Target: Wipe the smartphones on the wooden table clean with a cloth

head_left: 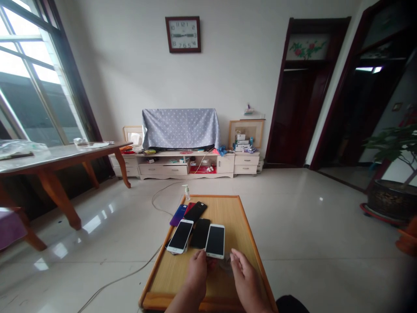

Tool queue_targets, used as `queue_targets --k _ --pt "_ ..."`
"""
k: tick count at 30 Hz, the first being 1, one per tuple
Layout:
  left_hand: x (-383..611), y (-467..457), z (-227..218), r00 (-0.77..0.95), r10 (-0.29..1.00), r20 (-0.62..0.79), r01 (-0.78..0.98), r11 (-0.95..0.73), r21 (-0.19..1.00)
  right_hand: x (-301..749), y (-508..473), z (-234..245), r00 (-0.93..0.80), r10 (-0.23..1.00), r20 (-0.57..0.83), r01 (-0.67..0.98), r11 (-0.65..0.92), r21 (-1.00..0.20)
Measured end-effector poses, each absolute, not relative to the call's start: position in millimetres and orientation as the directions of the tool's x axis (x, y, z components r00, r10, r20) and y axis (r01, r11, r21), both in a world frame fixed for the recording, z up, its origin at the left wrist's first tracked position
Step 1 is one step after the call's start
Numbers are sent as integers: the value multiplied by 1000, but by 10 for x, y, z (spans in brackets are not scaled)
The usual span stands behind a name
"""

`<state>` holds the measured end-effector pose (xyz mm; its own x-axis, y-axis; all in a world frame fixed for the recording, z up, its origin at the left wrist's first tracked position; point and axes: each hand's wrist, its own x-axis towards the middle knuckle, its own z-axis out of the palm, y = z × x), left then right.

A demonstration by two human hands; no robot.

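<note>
Tiled floor (pixel 309 243), white cable (pixel 125 276) running beside the wooden worktop (pixel 155 300), pump bottle (pixel 186 192) at its far corner, smartphones (pixel 200 233) grouped on top, left hand (pixel 196 274) and right hand (pixel 246 278) apart, fingers loosely curled, holding nothing visible, just below a white smartphone (pixel 215 241)

- The bench (pixel 234 230): honey-yellow top, orange-brown rim
- A phone (pixel 177 216) in violet-blue
- A phone (pixel 189 207) in red, partly covered
- A phone (pixel 196 211) in glossy black
- Two white-framed phones (pixel 180 236), black screens
- A draped cloth (pixel 180 128): grey-blue, white polka dots, black hem
- A wall clock (pixel 183 34): dark red frame, white face
</note>
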<state>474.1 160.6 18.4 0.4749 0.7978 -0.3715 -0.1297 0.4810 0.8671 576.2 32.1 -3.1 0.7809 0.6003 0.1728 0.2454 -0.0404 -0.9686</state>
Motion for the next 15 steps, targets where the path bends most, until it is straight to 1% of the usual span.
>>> queue_targets --k 2,4,7,11,15 --pt "4746 1566 195 500 783 -369 -143 495 857 5753 375 59 777 629 38 66 -21 -998" --pt "4751 1525 203 523 772 -360 -150 499 853 5742 439 132 738 669 -92 -100 -26 -995" --pt "4761 1487 202 552 760 -342 -144 492 859 5718 525 177 699 683 -212 -255 -40 -966" --pt "4799 1510 198 593 746 -302 -107 444 890 5700 610 156 688 684 -241 -320 -12 -947" --pt "4787 1590 211 622 748 -232 -32 321 947 5766 713 121 712 663 -231 -338 35 -941"
